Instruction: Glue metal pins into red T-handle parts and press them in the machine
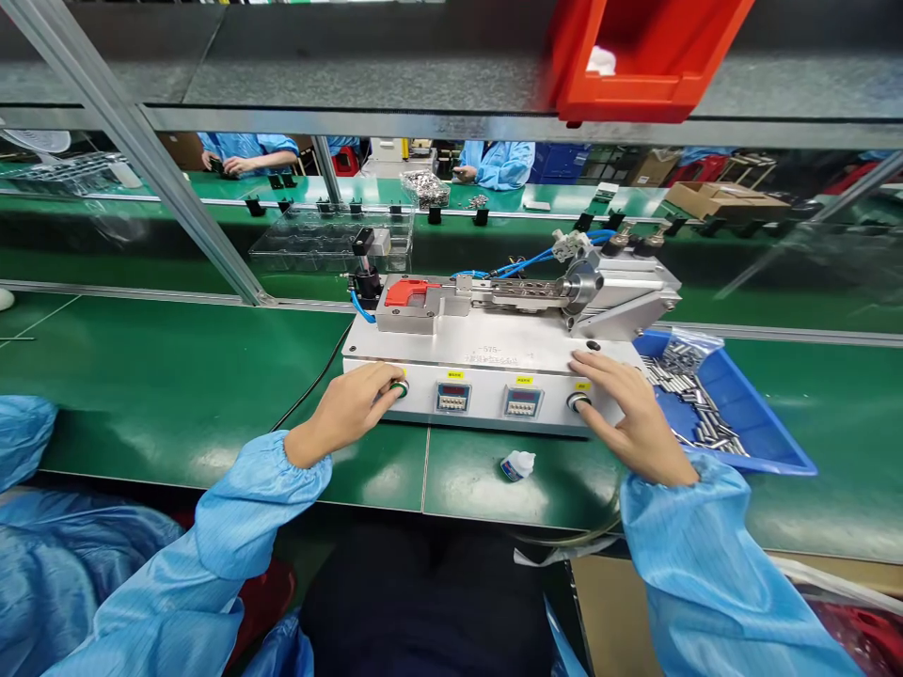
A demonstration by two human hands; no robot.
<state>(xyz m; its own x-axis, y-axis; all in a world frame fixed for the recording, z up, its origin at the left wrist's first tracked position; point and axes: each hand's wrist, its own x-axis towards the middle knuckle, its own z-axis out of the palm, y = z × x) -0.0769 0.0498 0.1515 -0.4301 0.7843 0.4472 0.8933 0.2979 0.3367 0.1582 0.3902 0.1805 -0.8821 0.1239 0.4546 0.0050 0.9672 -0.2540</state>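
Note:
A white bench machine (494, 362) sits on the green table, with a red clamp (409, 291) and a metal fixture on top. My left hand (349, 409) rests at the machine's front, fingers curled, thumb pressing the green button (400, 387) at the left. My right hand (631, 414) lies flat on the machine's right corner, fingers stretched, thumb on the right button (578, 401). Two digital displays (486, 400) sit between the buttons. Neither hand holds anything.
A blue tray (762, 432) of several small metal cylinders lies to the right. A small white bottle (518, 464) lies before the machine. A clear plastic tray (331, 240) stands behind. A red bin (635, 56) hangs overhead. Other workers in blue sit across the far table.

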